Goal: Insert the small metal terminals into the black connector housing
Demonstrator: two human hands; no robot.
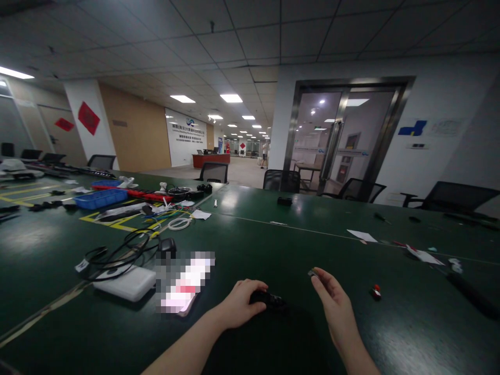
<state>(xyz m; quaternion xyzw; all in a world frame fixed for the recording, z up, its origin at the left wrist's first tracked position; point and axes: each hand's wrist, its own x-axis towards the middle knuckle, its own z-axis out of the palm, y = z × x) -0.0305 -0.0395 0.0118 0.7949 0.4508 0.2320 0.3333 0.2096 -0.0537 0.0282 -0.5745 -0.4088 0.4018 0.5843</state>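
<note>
My left hand (242, 304) is closed around one end of a dark, elongated black object (275, 300) that lies low over the green table. Its exact kind cannot be made out. To the right, my right hand (335, 299) is raised a little above the table and pinches a small greyish metallic piece (311, 273) between thumb and fingertips. A gap separates the piece from the black object. Left of my left hand lies a phone (189, 284) with a lit, blurred-out screen. A small red and white item (376, 291) rests to the right of my right hand.
A white box-like device (127, 282) with a black cable (135, 245) sits at the left. Farther back are a blue tray (100, 198), coiled white tubing (179, 224) and a small black block (285, 201). Paper scraps (362, 236) lie right. Chairs (281, 180) stand beyond the table.
</note>
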